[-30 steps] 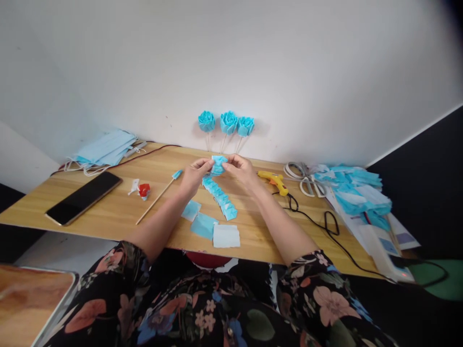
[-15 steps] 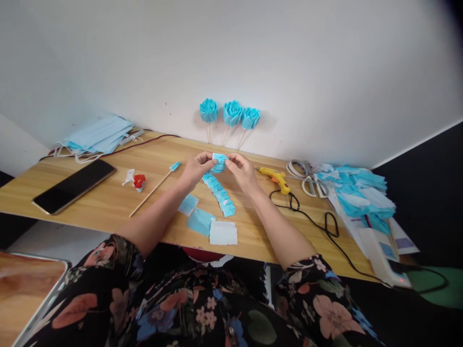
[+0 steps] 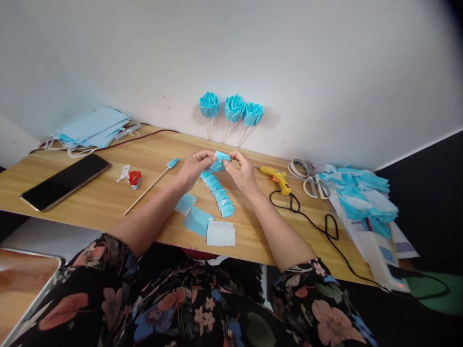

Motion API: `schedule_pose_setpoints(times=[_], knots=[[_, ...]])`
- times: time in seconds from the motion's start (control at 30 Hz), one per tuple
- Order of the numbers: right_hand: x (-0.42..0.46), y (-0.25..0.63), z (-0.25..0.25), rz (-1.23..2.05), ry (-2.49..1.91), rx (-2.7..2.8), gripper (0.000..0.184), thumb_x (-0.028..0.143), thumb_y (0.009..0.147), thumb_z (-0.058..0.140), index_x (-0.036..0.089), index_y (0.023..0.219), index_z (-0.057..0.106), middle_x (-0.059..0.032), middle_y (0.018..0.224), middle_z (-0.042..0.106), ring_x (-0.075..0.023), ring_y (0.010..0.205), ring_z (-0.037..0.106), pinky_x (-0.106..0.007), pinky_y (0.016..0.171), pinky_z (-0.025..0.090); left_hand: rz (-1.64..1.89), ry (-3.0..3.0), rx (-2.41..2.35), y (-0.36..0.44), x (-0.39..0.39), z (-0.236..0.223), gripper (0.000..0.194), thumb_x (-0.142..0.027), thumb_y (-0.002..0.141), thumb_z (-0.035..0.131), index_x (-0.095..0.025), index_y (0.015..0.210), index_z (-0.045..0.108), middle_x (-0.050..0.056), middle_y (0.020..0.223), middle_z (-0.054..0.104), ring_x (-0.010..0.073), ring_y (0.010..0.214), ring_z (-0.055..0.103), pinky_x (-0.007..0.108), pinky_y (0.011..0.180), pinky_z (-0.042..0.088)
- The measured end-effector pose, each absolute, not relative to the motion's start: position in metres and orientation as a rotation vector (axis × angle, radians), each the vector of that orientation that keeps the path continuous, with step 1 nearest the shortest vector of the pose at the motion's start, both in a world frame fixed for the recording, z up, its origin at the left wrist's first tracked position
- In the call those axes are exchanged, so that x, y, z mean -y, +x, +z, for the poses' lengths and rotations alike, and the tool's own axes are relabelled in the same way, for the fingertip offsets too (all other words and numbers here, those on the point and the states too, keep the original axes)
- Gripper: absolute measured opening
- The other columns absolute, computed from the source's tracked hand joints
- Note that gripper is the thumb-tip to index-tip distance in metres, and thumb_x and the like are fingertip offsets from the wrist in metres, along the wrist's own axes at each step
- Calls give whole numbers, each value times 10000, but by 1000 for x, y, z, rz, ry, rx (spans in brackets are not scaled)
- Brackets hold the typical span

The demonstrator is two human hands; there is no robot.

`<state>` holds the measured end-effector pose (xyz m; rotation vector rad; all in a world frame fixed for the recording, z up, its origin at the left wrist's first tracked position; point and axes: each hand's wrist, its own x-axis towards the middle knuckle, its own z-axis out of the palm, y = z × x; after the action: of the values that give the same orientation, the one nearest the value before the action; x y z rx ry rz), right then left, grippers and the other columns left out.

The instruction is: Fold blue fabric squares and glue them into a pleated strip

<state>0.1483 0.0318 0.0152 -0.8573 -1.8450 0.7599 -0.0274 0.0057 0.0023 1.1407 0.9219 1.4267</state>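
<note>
Between my two hands is a small blue fabric piece (image 3: 221, 160), partly folded. My left hand (image 3: 197, 166) pinches its left side, and the fingers of my right hand (image 3: 240, 171) are closed on its right side. Just below, a row of overlapping folded blue pieces (image 3: 218, 193) lies on the wooden table (image 3: 152, 156). Nearer to me are a few flat squares: a blue square (image 3: 197, 220) and a white square (image 3: 221, 233) among them. Left of my left hand lies a wooden stick (image 3: 146, 192) with a blue wrapped tip (image 3: 172, 163).
Three blue fabric flowers (image 3: 234, 109) on sticks lean against the wall. To the right are a yellow glue gun (image 3: 277, 178) with a black cord, scissors (image 3: 314, 188) and blue scraps (image 3: 361, 193). A phone (image 3: 67, 182), face masks (image 3: 92, 127) and a red wrapper (image 3: 135, 179) are on the left.
The view has shifted slightly. My hands still grip the blue fabric piece, now tilted a little, and my right fingers have shifted on its edge. The row and squares stay in place.
</note>
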Motion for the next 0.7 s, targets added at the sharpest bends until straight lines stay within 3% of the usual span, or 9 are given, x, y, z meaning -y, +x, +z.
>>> schedule_pose_setpoints(times=[0.17, 0.33, 0.5, 0.63, 0.7], knots=[[-31, 148, 14, 754, -881, 1829, 135, 345, 849, 607, 213, 836, 579, 3, 841, 640, -168, 835, 588, -316, 854, 471, 1507, 1149, -901, -31, -7, 4, 344, -467, 772, 771, -177, 954, 731, 20, 861, 723, 148, 812, 647, 279, 812, 504], [-30, 150, 13, 742, -854, 1844, 114, 341, 877, 601, 231, 902, 613, -19, 919, 675, -191, 920, 617, -346, 914, 483, 1497, 1216, -974, -27, -3, 8, 296, -418, 695, 823, -171, 787, 690, 2, 751, 665, 125, 679, 584, 253, 672, 471], [-32, 152, 9, 693, -778, 1835, 269, 300, 857, 654, 251, 1117, 606, -53, 1123, 689, -214, 1092, 625, -384, 1027, 461, 1631, 1410, -1088, -27, -2, 10, 188, -361, 754, 772, -184, 768, 712, 32, 820, 700, 174, 816, 629, 300, 810, 480], [-37, 152, 3, 484, -746, 1852, 115, 171, 831, 622, 240, 922, 611, -38, 959, 690, -215, 971, 637, -382, 932, 486, 1679, 1692, -1128, -27, 1, 16, 119, -320, 788, 738, -204, 763, 733, 50, 834, 724, 213, 874, 641, 355, 882, 475], [-39, 153, 2, 382, -699, 1847, 149, 98, 806, 578, 241, 841, 600, -31, 900, 680, -217, 928, 627, -386, 898, 482, 1657, 1815, -1128, -27, 2, 18, 85, -295, 807, 715, -217, 787, 741, 53, 859, 736, 225, 899, 648, 372, 902, 470]])
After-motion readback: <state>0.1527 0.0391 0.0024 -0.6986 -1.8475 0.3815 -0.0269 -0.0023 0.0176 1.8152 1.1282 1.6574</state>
